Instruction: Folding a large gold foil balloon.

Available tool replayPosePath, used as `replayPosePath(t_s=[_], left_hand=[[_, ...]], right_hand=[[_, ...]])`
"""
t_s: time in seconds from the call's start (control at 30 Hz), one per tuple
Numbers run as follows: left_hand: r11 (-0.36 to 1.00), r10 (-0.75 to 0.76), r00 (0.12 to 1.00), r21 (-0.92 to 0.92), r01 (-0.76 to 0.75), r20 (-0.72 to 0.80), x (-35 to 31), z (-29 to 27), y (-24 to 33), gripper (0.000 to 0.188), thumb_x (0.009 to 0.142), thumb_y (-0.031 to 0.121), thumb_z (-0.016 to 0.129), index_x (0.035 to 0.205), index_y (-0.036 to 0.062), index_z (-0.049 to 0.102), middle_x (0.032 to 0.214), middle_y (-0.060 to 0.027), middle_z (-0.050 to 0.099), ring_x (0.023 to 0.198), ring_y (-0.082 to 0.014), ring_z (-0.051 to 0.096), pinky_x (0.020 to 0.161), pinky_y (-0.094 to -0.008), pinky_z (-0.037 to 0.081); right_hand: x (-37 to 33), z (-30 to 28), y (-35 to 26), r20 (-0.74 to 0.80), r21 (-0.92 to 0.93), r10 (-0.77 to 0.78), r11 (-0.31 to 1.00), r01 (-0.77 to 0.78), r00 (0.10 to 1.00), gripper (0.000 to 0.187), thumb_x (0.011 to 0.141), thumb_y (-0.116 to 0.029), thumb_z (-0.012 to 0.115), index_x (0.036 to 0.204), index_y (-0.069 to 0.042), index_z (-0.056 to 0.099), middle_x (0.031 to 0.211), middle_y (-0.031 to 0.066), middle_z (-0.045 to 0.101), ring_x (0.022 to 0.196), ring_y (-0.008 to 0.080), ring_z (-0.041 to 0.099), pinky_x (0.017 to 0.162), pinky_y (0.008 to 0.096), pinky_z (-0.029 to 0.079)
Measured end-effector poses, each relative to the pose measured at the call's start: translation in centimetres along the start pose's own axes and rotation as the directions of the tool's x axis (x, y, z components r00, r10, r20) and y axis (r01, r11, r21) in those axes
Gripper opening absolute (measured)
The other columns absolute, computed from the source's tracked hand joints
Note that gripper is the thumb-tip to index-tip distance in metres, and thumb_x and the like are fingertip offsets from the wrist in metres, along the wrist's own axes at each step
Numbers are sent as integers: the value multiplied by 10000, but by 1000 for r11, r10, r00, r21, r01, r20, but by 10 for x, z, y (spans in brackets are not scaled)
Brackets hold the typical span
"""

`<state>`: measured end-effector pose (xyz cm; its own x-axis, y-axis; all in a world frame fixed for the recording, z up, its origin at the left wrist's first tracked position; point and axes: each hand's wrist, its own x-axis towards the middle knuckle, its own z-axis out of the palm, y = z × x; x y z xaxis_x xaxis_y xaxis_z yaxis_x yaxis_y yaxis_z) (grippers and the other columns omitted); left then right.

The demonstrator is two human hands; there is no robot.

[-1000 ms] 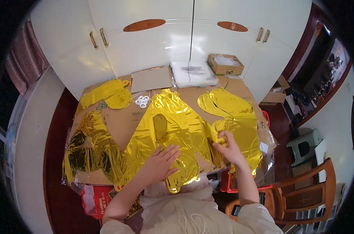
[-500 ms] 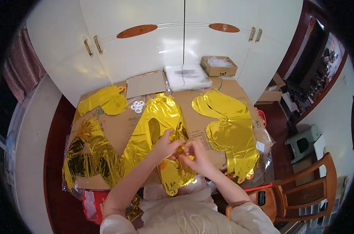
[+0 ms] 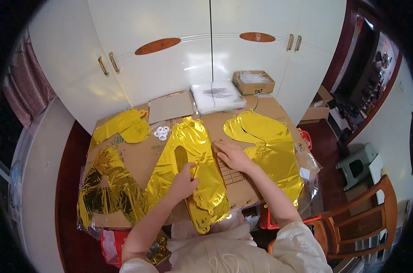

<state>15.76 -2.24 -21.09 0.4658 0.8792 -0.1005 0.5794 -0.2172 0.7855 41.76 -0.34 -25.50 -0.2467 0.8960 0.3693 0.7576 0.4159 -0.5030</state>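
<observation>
In the middle of the table lies a stack of flat gold foil balloons (image 3: pixel 211 186), creased and shiny, with small tabs along the edges. My left hand (image 3: pixel 183 183) rests on the stack beside its long slot, thumb and fingers apart on the foil. Just right of the stack, my right hand (image 3: pixel 234 157) is stretched out, fingertips by the foil's right edge over the cardboard. A curved gold foil balloon (image 3: pixel 272 154) lies to the right. On the left are an A-shaped gold foil balloon (image 3: pixel 102 186) and, farther back, a smaller gold foil piece (image 3: pixel 131 126).
Cardboard (image 3: pixel 138 157) covers the table. Several white rings (image 3: pixel 161 132) lie beside the stack. At the back are a grey board (image 3: pixel 171 107), a pile of clear plastic bags (image 3: pixel 217 96) and a small carton (image 3: pixel 254 83). A wooden chair (image 3: pixel 361 218) stands at the right.
My hands have parted from their pinch over the stack. The right hand has moved farther back and flattened out; the left has settled on the foil, whose near right part now lies flatter.
</observation>
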Motion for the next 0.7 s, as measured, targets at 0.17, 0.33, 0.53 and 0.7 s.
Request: replayPosePath(t_s=[0.17,0.33,0.53,0.7], left_hand=[[979,-6,998,-202,18,63,-6,5,-4,629,870,117,572,1467,105,376,625,-66,564,542,-144,521,558,-311,450],[990,-69,991,-116,82,119,-3,9,-7,512,884,112,573,1391,98,507,645,-56,574,557,-118,523,561,-292,455],[997,-30,994,-61,36,106,-2,16,-16,487,884,149,587,1362,80,530,697,-96,621,585,-154,565,584,-308,473],[999,2,996,-34,1,91,3,20,-25,498,871,168,593,1355,69,529,765,-124,653,644,-174,611,624,-318,498]], right_hand=[[13,7,-1,143,-75,40,997,-29,989,494,970,-324,501,1398,-80,461,1400,148,506,1368,328,387,1130,488,275],[8,11,3,188,-165,14,986,18,982,521,957,-369,508,1407,-110,458,1441,119,471,1405,310,334,1148,517,226],[-4,11,-7,220,-236,-68,964,121,973,568,944,-381,545,1426,-103,433,1490,113,411,1420,311,310,1161,521,210],[-17,3,-20,283,-230,-96,959,164,954,630,936,-424,536,1450,-87,395,1509,119,383,1435,306,285,1166,534,192]])
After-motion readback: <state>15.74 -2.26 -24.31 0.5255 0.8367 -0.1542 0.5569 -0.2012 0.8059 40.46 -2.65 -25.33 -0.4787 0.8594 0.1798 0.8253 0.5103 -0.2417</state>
